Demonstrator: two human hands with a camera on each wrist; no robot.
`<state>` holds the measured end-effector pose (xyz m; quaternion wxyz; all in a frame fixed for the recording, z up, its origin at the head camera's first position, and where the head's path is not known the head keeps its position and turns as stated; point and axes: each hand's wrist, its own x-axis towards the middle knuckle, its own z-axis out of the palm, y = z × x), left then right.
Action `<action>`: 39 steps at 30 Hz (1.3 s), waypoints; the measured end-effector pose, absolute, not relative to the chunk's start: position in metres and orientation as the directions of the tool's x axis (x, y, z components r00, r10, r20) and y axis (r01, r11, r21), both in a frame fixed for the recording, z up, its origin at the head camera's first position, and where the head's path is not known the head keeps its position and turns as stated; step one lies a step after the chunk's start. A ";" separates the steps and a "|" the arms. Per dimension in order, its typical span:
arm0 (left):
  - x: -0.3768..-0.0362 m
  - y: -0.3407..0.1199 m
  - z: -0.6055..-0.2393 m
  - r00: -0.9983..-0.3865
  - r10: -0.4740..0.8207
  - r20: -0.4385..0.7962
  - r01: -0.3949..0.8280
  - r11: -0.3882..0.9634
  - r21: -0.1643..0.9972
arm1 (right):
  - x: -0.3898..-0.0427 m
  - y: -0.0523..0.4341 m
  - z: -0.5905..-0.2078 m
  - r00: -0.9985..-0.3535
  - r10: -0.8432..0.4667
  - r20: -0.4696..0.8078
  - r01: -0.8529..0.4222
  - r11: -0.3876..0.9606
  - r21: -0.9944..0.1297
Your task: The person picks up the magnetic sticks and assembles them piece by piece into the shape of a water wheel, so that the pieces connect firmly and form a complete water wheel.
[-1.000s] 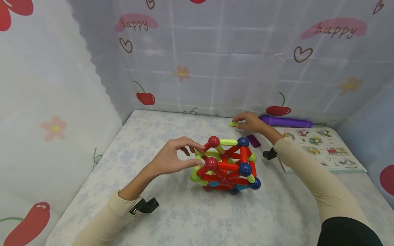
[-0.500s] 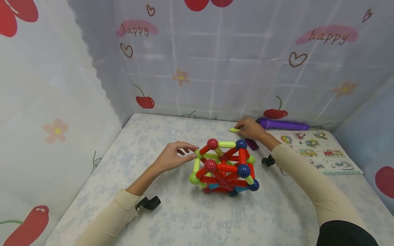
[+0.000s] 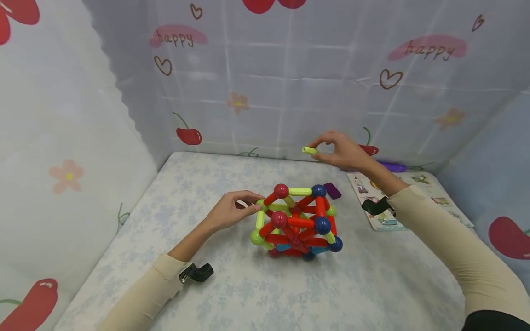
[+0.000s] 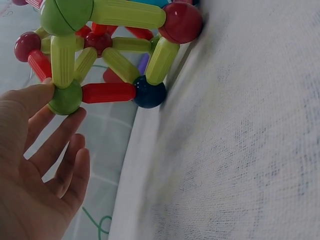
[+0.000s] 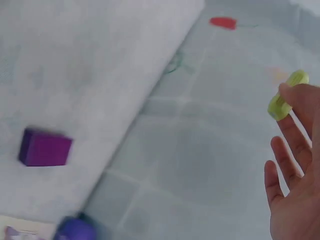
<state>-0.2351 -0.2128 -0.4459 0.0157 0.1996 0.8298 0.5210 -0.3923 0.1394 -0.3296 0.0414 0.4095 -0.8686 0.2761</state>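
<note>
A framework of red, yellow-green and blue rods joined by coloured balls [image 3: 301, 223] stands mid-table in the head view. At its left side, my left hand [image 3: 228, 211] pinches a green ball [image 4: 66, 98] at one corner, thumb on one side and a finger on the other. My right hand [image 3: 345, 152] is raised over the back of the table, holding a short yellow-green rod [image 3: 309, 150] between thumb and index finger. In the right wrist view the same rod [image 5: 288, 95] sticks out past the fingertips, and the remaining fingers are loosely bent.
Behind the framework lies a small purple block [image 3: 332, 190]. An illustrated booklet [image 3: 378, 225] lies to the right, partly hidden by my right forearm. Past it a purple cylinder [image 3: 393, 167] lies along the printed curtain [image 3: 273, 110] at the table's back edge.
My right hand has lifted the yellow-green rod from the back of the table. My left hand has shifted from beside the framework's left side to grip its green corner ball.
</note>
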 end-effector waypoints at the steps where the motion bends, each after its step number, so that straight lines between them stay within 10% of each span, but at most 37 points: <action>1: -0.236 -0.213 -0.446 -0.921 0.345 0.181 0.313 0.377 0.872 | -0.385 0.135 -0.321 -0.634 -0.702 0.324 -0.759 0.484 -0.436; 15: -0.237 -0.219 -0.445 -0.932 0.319 0.173 0.291 0.371 0.882 | -0.307 0.073 -0.294 -0.065 -0.903 0.425 -0.969 -0.045 -0.245; 39: -0.235 -0.210 -0.445 -0.924 0.342 0.171 0.300 0.372 0.878 | -0.300 0.074 -0.308 0.037 -0.938 0.345 -0.986 -0.091 -0.139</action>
